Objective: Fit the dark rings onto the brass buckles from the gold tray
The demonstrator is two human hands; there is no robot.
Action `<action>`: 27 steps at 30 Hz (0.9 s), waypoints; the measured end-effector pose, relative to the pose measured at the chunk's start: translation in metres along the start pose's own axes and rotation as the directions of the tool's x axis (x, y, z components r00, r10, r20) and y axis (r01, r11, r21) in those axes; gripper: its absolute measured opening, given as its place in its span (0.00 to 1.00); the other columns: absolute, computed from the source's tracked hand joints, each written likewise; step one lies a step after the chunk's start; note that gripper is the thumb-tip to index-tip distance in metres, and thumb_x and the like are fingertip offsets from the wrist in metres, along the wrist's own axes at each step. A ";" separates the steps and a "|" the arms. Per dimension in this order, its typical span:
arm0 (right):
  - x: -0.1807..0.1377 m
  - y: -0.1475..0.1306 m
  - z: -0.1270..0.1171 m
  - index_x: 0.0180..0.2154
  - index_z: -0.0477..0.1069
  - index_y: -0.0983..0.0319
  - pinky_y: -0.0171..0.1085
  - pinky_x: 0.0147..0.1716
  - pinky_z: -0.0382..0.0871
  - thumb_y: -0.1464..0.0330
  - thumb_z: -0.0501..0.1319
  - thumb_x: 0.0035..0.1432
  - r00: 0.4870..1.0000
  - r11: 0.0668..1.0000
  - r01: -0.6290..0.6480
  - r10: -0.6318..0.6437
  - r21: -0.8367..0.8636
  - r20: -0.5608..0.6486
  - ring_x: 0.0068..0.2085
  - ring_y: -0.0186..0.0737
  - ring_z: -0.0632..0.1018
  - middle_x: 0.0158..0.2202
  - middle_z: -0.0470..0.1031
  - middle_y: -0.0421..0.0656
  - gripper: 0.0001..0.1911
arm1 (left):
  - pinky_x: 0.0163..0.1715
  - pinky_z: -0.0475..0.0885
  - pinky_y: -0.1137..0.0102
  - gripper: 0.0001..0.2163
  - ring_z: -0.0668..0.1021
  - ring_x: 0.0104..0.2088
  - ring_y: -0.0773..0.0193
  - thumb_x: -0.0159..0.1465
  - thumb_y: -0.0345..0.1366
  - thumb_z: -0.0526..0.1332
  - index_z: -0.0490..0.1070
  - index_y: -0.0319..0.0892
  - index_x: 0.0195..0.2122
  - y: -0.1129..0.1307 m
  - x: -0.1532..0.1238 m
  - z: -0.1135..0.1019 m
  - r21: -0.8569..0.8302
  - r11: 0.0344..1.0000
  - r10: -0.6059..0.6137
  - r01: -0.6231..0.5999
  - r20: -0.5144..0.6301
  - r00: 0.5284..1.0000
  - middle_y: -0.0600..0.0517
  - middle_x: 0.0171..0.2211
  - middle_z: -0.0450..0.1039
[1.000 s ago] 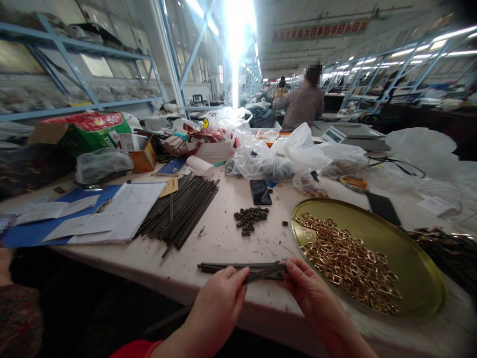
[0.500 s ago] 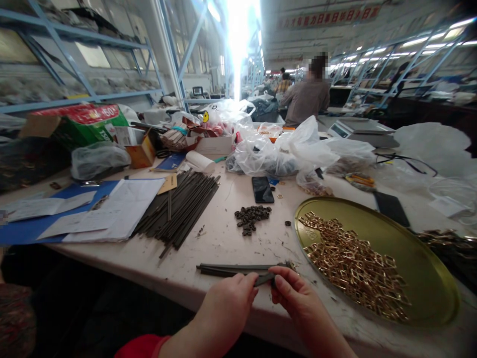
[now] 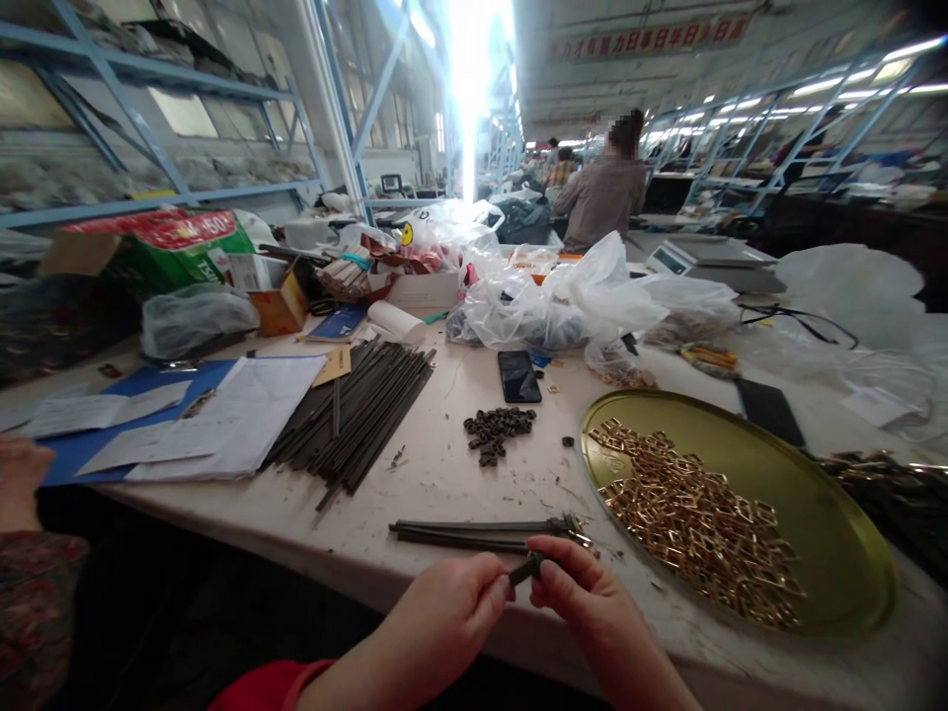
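Note:
My left hand (image 3: 460, 597) pinches a dark narrow strap (image 3: 521, 571) just past the table's front edge. My right hand (image 3: 582, 591) has thumb and fingers closed at the strap's other end, where a small dark piece like a strap loop shows between the fingertips. Just beyond my hands lie a few dark strips (image 3: 459, 534), with gold buckles (image 3: 583, 536) at their right end. A small heap of dark loops (image 3: 500, 432) sits farther back. To the right, many gold rectangular buckles (image 3: 688, 523) are piled on a round gold tray (image 3: 844, 563).
Many dark straps (image 3: 370, 415) lie left of centre beside papers (image 3: 259, 395) on a blue folder. A phone (image 3: 519, 376) lies behind the loops. Plastic bags (image 3: 548, 306) and a scale (image 3: 711, 259) fill the back. Another person's hand (image 3: 22, 479) is at the left edge.
My hands have moved slightly down towards me, and the strap between them now slants more. Another person's hand has come into view at the left edge.

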State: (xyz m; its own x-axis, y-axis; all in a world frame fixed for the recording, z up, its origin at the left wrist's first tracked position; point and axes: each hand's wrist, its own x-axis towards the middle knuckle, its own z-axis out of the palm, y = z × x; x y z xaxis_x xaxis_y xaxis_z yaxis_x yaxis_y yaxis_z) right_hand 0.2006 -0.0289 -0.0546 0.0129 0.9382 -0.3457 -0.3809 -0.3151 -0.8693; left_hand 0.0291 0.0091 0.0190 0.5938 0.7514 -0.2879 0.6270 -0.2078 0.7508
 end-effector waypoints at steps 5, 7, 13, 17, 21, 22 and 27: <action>-0.008 0.001 0.005 0.31 0.77 0.58 0.35 0.30 0.66 0.59 0.66 0.43 0.980 0.934 0.188 -0.161 -0.304 0.114 0.30 0.38 0.72 0.27 0.72 0.41 0.12 | 0.22 0.54 0.75 0.13 0.67 0.23 0.67 0.63 0.36 0.49 0.71 0.42 0.28 0.000 -0.006 0.005 0.010 0.998 0.068 -0.068 0.020 0.997 0.54 0.22 0.68; -0.010 -0.001 0.005 0.31 0.76 0.59 0.35 0.28 0.65 0.59 0.67 0.43 0.981 0.946 0.177 -0.147 -0.273 0.126 0.28 0.37 0.72 0.26 0.72 0.40 0.13 | 0.23 0.56 0.75 0.13 0.69 0.24 0.66 0.63 0.36 0.48 0.71 0.42 0.31 0.001 -0.009 0.006 -0.022 0.998 0.054 -0.053 0.056 0.997 0.54 0.23 0.70; -0.005 0.000 0.009 0.29 0.71 0.62 0.31 0.23 0.61 0.59 0.70 0.37 0.997 0.994 0.071 -0.072 0.086 0.000 0.20 0.30 0.69 0.18 0.70 0.36 0.17 | 0.40 0.64 0.71 0.17 0.73 0.38 0.60 0.63 0.39 0.48 0.62 0.43 0.52 -0.004 -0.011 0.010 -0.158 0.987 0.020 -0.021 -0.008 1.000 0.49 0.39 0.73; -0.004 0.015 0.028 0.30 0.69 0.61 0.33 0.24 0.62 0.57 0.70 0.35 0.992 0.983 -0.023 0.000 0.184 0.128 0.21 0.32 0.69 0.23 0.70 0.37 0.21 | 0.44 0.64 0.69 0.24 0.73 0.41 0.59 0.64 0.43 0.46 0.48 0.43 0.60 -0.011 -0.006 0.019 -0.273 0.961 0.016 -0.035 -0.075 0.997 0.48 0.40 0.73; 0.004 0.002 0.015 0.32 0.71 0.60 0.34 0.27 0.62 0.55 0.64 0.44 0.957 0.962 0.179 -0.122 -0.208 0.263 0.26 0.34 0.70 0.25 0.71 0.38 0.17 | 0.40 0.64 0.72 0.16 0.72 0.37 0.60 0.62 0.46 0.49 0.66 0.43 0.44 -0.017 0.004 0.014 -0.301 0.953 0.011 -0.040 -0.098 0.995 0.50 0.35 0.72; 0.010 -0.010 0.004 0.31 0.72 0.60 0.34 0.28 0.63 0.56 0.62 0.47 0.943 0.884 0.271 -0.164 -0.380 0.289 0.27 0.36 0.70 0.26 0.71 0.39 0.15 | 0.36 0.64 0.73 0.15 0.71 0.33 0.62 0.61 0.47 0.50 0.68 0.42 0.36 -0.019 0.008 0.011 -0.305 0.952 0.000 -0.029 -0.095 0.995 0.52 0.30 0.70; 0.079 -0.088 -0.067 0.38 0.70 0.63 0.35 0.38 0.63 0.68 0.51 0.57 0.907 0.189 0.106 -0.421 -0.976 0.017 0.38 0.40 0.73 0.38 0.73 0.46 0.12 | 0.20 0.55 0.76 0.18 0.57 0.19 0.70 0.59 0.54 0.50 0.61 0.42 0.27 -0.034 0.030 0.008 -0.562 0.820 -0.111 0.113 0.037 0.993 0.60 0.16 0.50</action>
State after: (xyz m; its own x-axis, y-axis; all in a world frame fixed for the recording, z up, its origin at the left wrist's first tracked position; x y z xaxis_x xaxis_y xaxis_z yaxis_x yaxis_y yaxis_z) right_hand 0.2974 0.0635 -0.0293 0.1564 0.9860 0.0581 0.8321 -0.0998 -0.5456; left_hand 0.0298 0.0339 -0.0195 0.5389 0.7458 -0.3915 0.2977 0.2661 0.9168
